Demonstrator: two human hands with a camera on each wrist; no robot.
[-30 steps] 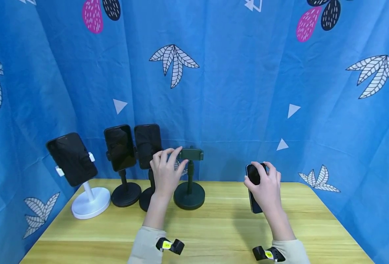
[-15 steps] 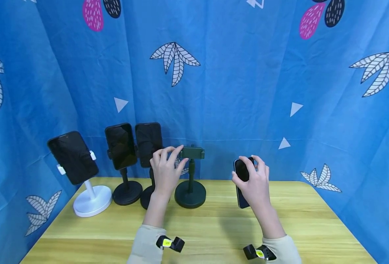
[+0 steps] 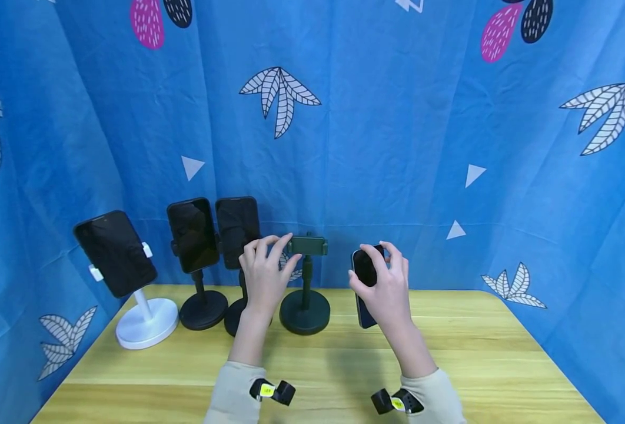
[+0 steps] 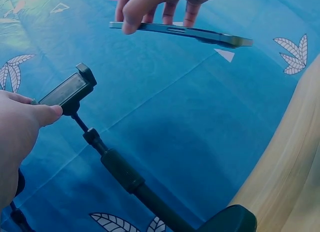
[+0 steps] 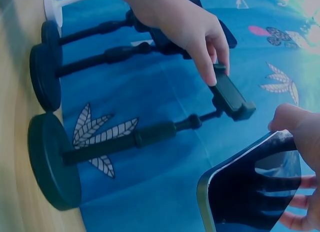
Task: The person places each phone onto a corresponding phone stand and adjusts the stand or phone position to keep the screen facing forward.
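A dark green phone stand (image 3: 305,312) stands upright on the table, its clamp (image 3: 309,245) held level at the top. My left hand (image 3: 263,277) pinches the left end of that clamp between thumb and fingertips, as the right wrist view shows. Nothing sits in the clamp. To its right, my right hand (image 3: 392,288) holds a smartphone (image 3: 363,270) by its long edges, thumb on one side and fingers on the other. The phone is in the air, apart from the stand. Its dark glass face (image 5: 245,197) shows in the right wrist view, partly covered by my fingers.
Left of the green stand are two black stands bearing phones (image 3: 193,235) (image 3: 237,227), one partly behind my left hand. A white stand (image 3: 145,324) with a tilted phone (image 3: 115,253) is farthest left. Behind the wooden table (image 3: 492,353) hangs a blue patterned curtain (image 3: 386,147).
My right hand has moved left with the smartphone, closer to the green stand, and slightly upward. The left hand has kept its place on the clamp.
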